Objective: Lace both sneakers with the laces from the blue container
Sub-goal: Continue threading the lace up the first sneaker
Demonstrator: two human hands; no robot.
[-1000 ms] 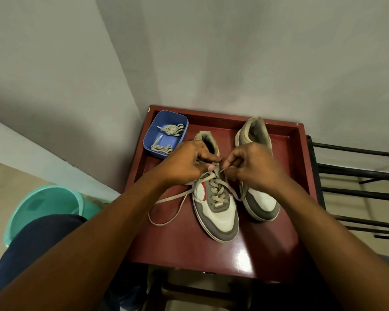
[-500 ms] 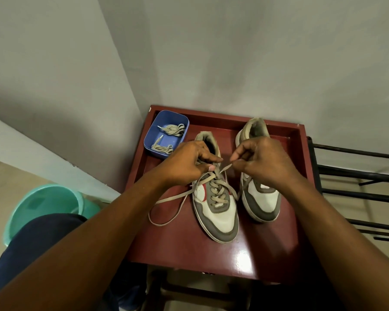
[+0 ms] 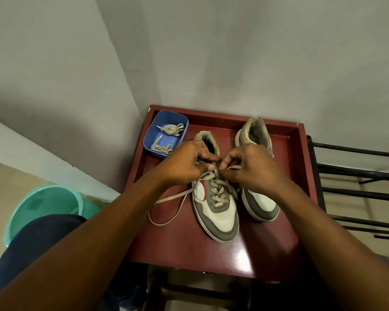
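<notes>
Two white and grey sneakers stand on a red tray table [image 3: 211, 261]. The left sneaker [image 3: 218, 216] has a beige lace [image 3: 216, 191] criss-crossed through most of its eyelets; a loose end loops over the table to its left. My left hand [image 3: 184, 164] pinches the lace at the sneaker's top left eyelets. My right hand [image 3: 252, 169] pinches the other lace end beside it. The right sneaker [image 3: 256, 135] is partly hidden under my right hand and shows no lace. A blue container [image 3: 153, 135] at the back left corner holds two bundled laces.
The table sits in a corner between two grey walls. A teal bucket [image 3: 43, 205] stands on the floor to the left, beside my dark-trousered knee. A black metal rack [image 3: 357, 176] stands to the right of the table.
My right hand pulled its lace end up and to the right, then came back toward the left sneaker's top eyelets. My left hand has stayed where it was.
</notes>
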